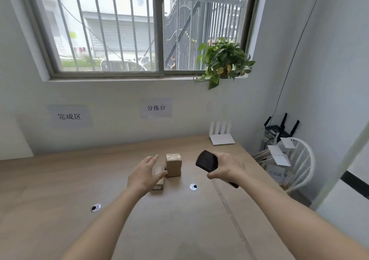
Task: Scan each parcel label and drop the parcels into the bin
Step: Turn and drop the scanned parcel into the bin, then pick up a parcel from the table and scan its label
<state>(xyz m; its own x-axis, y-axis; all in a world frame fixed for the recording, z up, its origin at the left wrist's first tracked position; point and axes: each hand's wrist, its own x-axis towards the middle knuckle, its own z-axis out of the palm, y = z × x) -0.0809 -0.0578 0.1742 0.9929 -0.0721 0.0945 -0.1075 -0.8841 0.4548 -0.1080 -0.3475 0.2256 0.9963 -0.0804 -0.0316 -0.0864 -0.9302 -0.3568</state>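
From the head camera, the wooden counter (pixel 60 180) runs along a pale wall under a barred window, and two small cardboard parcels sit close together near its middle: a taller parcel (pixel 173 165) standing upright with a label on its top face, and a lower parcel (pixel 158 178) lying just in front and to the left of it, partly hidden. The left hand (pixel 146 175) reaches over the lower parcel with fingers straight and spread, thumb beside the box; whether it already touches the cardboard cannot be told, and it grips nothing. It looks placed to take up or steady that box so its label can face the reader. The right hand (pixel 226 167) is curled round a black handheld scanner (pixel 207 161), whose broad head is tilted toward the parcels, most likely to line up its window with a label. No bin is plainly in view; a white chair (pixel 299 160) off the counter's right end holds papers and a signed container that may serve, though this is unclear. Both parcels are still on the counter, so neither seems dropped yet. Two round cable ports (pixel 193 187) are set in the counter, a white router (pixel 220 134) stands at the far edge, a potted plant (pixel 223 60) sits on the sill, and two paper signs (pixel 68 116) are taped to the wall.
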